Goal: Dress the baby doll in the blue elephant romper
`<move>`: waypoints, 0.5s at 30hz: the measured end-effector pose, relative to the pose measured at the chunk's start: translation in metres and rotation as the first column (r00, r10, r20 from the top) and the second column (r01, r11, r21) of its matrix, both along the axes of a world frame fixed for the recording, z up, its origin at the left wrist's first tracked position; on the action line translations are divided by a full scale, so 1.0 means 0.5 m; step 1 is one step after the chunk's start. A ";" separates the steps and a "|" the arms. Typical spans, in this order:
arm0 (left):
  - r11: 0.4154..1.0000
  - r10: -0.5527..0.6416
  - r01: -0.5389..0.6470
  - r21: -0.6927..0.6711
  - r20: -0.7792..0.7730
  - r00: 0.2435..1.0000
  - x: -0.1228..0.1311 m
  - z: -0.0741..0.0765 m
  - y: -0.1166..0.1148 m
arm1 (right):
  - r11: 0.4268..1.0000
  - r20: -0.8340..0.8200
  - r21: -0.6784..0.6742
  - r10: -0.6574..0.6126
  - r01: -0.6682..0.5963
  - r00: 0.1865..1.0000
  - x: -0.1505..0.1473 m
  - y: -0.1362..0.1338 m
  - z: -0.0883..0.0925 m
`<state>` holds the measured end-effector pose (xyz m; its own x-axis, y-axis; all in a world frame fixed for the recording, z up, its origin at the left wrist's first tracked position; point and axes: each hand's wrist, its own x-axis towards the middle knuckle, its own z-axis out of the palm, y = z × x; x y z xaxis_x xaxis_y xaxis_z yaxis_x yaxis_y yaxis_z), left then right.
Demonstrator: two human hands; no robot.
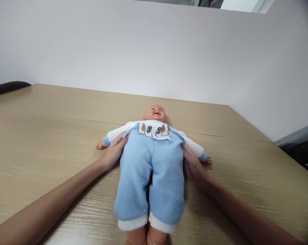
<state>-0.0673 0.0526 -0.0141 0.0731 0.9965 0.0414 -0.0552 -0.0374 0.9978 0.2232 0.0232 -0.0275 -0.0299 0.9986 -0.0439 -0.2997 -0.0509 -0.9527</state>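
A baby doll (pixel 154 114) lies on its back on the wooden table (pixel 54 115), head away from me. It wears blue fleece dungarees (pixel 151 170) with white cuffs over a white long-sleeved top. My left hand (pixel 114 151) is pressed against the doll's side under its arm, fingers closed on the dungarees near the strap. My right hand (pixel 192 165) grips the other side of the dungarees at the doll's waist, its fingers partly hidden behind the fabric.
A pale wall (pixel 154 51) rises just behind the table's far edge. A dark curved object (pixel 8 86) sits at the far left. To the right the table ends at an edge, with a dark floor area (pixel 300 149) beyond.
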 end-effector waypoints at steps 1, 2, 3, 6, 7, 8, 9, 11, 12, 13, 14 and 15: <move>1.000 -0.014 0.014 0.027 -0.007 1.000 -0.005 -0.003 0.005 | 1.000 0.021 0.010 0.002 -0.002 1.000 0.002 0.000 0.000; 0.998 -0.029 0.029 0.047 -0.003 1.000 -0.010 -0.005 0.010 | 1.000 0.041 0.026 0.005 -0.006 0.999 0.004 -0.001 0.001; 0.997 -0.048 0.047 0.059 0.016 0.999 -0.013 -0.007 0.014 | 0.999 0.059 0.046 0.008 -0.011 0.998 0.005 -0.002 0.002; 0.994 -0.100 0.096 0.047 0.105 0.989 -0.020 -0.010 0.024 | 0.994 0.100 0.111 0.009 -0.020 0.995 0.010 -0.001 0.007; 0.994 -0.104 0.099 0.042 0.122 0.987 -0.022 -0.011 0.026 | 0.991 0.114 0.134 0.008 -0.023 0.993 0.012 0.000 0.009; 0.995 -0.097 0.093 0.043 0.126 0.987 -0.024 -0.011 0.029 | 0.988 0.127 0.152 0.012 -0.032 0.992 0.015 0.002 0.012; 0.995 -0.086 0.080 0.052 0.113 0.990 -0.027 -0.012 0.031 | 0.985 0.137 0.165 0.021 -0.043 0.990 0.017 0.003 0.014; 0.995 -0.060 0.056 0.084 0.053 0.997 -0.030 -0.010 0.032 | 0.982 0.151 0.175 0.047 -0.074 0.987 0.022 0.005 0.021; 0.994 -0.048 0.046 0.101 0.012 0.999 -0.032 -0.008 0.031 | 0.982 0.156 0.171 0.057 -0.084 0.986 0.024 0.006 0.025; 0.992 -0.036 0.040 0.118 -0.033 0.999 -0.032 -0.005 0.030 | 0.982 0.161 0.167 0.061 -0.088 0.985 0.025 0.007 0.029; 0.990 -0.023 0.034 0.136 -0.077 0.997 -0.033 0.000 0.028 | 0.983 0.169 0.163 0.058 -0.086 0.984 0.025 0.008 0.033; 0.987 -0.010 0.028 0.156 -0.116 0.993 -0.032 0.004 0.025 | 0.984 0.182 0.159 0.055 -0.084 0.982 0.025 0.010 0.038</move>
